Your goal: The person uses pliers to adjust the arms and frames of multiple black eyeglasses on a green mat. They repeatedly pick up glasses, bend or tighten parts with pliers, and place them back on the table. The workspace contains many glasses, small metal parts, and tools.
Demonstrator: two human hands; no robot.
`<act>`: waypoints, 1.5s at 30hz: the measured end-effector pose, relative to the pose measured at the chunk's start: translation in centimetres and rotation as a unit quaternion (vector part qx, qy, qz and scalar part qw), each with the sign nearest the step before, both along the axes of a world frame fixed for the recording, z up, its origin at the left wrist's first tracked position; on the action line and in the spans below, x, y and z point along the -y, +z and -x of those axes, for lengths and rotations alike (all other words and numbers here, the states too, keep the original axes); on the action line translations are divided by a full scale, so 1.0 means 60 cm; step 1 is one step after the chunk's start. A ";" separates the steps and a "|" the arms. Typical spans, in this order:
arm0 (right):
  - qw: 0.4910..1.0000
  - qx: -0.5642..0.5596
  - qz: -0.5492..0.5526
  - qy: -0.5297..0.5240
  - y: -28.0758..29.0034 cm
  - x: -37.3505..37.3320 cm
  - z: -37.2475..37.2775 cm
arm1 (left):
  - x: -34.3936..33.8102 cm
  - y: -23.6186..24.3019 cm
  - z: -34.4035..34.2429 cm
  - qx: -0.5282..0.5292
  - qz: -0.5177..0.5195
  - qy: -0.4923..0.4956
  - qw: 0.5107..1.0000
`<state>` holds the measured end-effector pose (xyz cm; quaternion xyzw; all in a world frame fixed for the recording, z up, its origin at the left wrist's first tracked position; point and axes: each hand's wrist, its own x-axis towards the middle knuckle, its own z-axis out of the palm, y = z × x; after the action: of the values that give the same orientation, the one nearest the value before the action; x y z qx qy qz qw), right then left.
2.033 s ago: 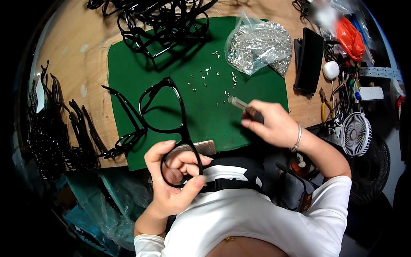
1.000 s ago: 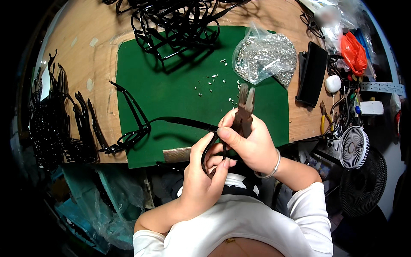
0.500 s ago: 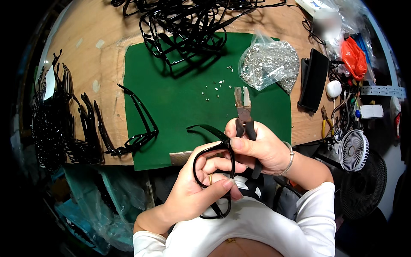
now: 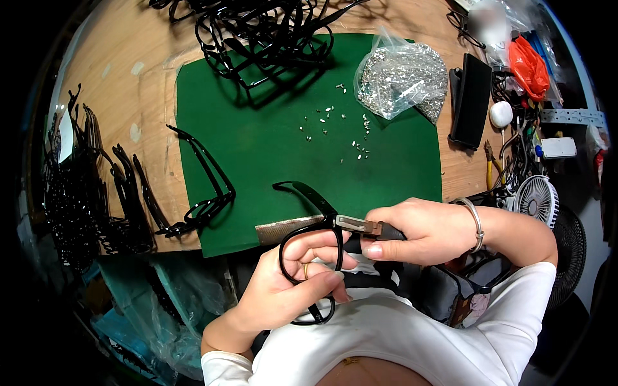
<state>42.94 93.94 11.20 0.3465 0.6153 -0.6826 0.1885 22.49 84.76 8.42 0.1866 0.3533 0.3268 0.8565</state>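
Observation:
My left hand (image 4: 293, 283) grips a black glasses frame (image 4: 308, 257) by its front, close to my chest at the table's near edge. One temple arm sticks out over the green mat (image 4: 270, 148). My right hand (image 4: 418, 231) holds small pliers (image 4: 360, 226) sideways, their jaws closed on the frame's hinge corner. A metal bracelet sits on my right wrist. Tiny loose silver screws (image 4: 335, 125) lie scattered on the mat's middle.
A clear bag of silver screws (image 4: 402, 74) lies at the mat's far right. A tangle of black frames (image 4: 264, 29) sits at the back, more frames (image 4: 96, 186) at the left. A metal file (image 4: 283, 229), black case (image 4: 471, 100), small fan (image 4: 535, 199) and cables stand right.
My right hand picked up the pliers from the mat and brought them to the frame. Both hands drew back toward my chest; the pliers turned from upright to sideways onto the hinge.

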 end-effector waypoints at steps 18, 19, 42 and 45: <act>0.995 -0.017 -0.092 0.040 -0.009 -0.020 -0.019 | 0.003 0.005 -0.025 -0.017 -0.020 0.028 0.999; 0.991 -0.021 -0.126 0.037 -0.019 -0.021 -0.026 | 0.002 0.007 -0.023 -0.026 -0.015 0.027 0.999; 0.933 -0.080 -0.310 -0.162 -0.135 0.008 0.003 | -0.049 -0.080 0.152 -0.797 -0.402 -0.138 0.429; 0.936 -0.072 -0.315 -0.136 -0.121 0.004 -0.001 | -0.059 -0.080 0.177 -0.744 -0.426 -0.143 0.494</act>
<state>42.98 93.67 3.94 0.4185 0.7576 -0.4960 -0.0700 11.84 88.32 3.63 0.7509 0.6461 0.0510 0.1270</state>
